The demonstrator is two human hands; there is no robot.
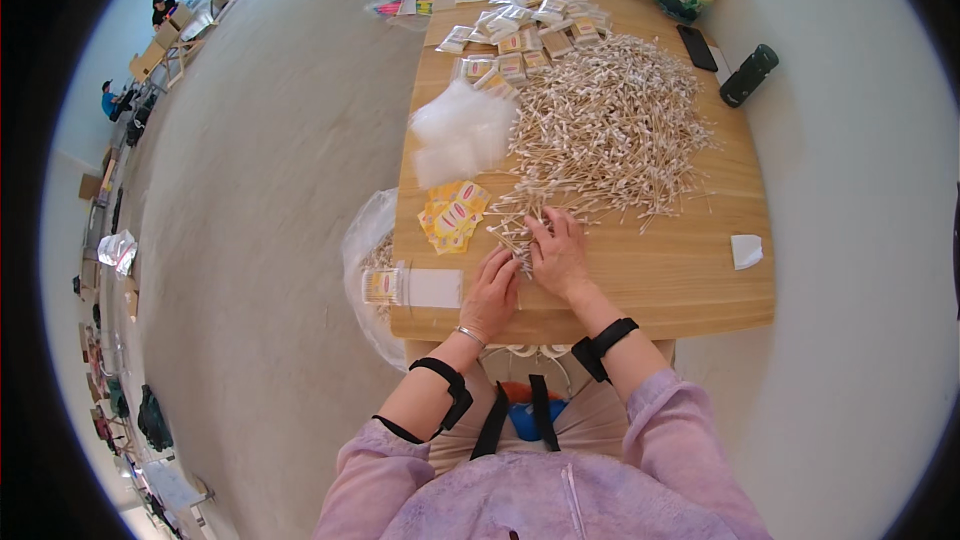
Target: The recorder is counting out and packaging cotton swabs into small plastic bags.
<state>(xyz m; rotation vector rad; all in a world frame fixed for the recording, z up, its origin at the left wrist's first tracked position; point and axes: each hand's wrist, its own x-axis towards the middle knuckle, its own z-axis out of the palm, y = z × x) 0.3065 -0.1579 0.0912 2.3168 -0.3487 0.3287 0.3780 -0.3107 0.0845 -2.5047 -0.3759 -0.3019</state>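
Note:
A large heap of cotton swabs [610, 120] with wooden sticks and white tips covers the middle of the wooden table. At its near edge, a small bunch of cotton swabs [514, 234] lies between my two hands. My left hand [490, 292] has its fingers curled against the near-left side of that bunch. From the right, my right hand [558, 256] grips it with bent fingers, the fingertips touching the swabs. Left of the hands are yellow printed cards [455, 216] and a stack of clear plastic bags [462, 130]. A filled swab packet [382, 287] sits at the left table edge.
Several packed swab bags [520, 38] are piled behind the heap. A black phone [697, 48] and a dark bottle [748, 76] stand at the far right near the wall. A white paper scrap [746, 251] lies right. Beside the table hangs a plastic sack [366, 230] containing swabs.

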